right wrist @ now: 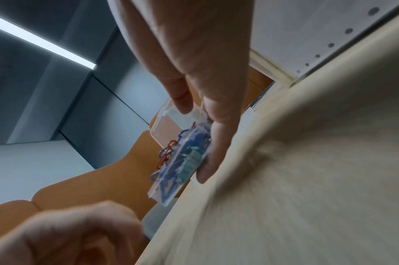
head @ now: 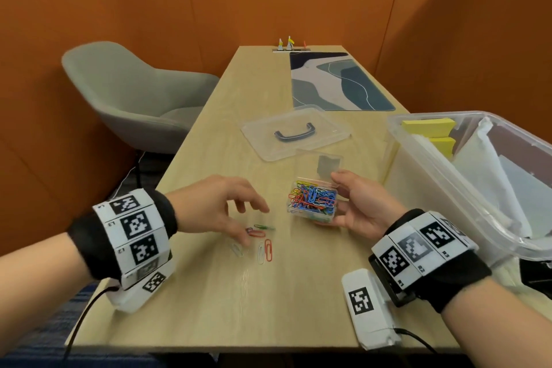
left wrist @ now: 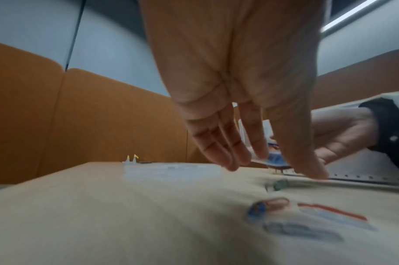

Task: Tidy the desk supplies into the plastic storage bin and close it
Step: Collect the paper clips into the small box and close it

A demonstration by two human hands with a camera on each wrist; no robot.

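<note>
A small clear box of coloured paper clips, its hinged lid standing open, is gripped by my right hand just above the desk, thumb on the far edge and fingers under the near side. Several loose paper clips lie on the wooden desk to its left. My left hand hovers over them with fingers straight and spread, holding nothing. The clear plastic storage bin stands at the right with yellow sticky notes and papers inside. Its lid, with a dark handle, lies flat behind the clip box.
A grey chair stands left of the desk. A patterned desk mat lies at the far right of the desk, with small clips on a metal strip at the far edge. Orange walls enclose the booth.
</note>
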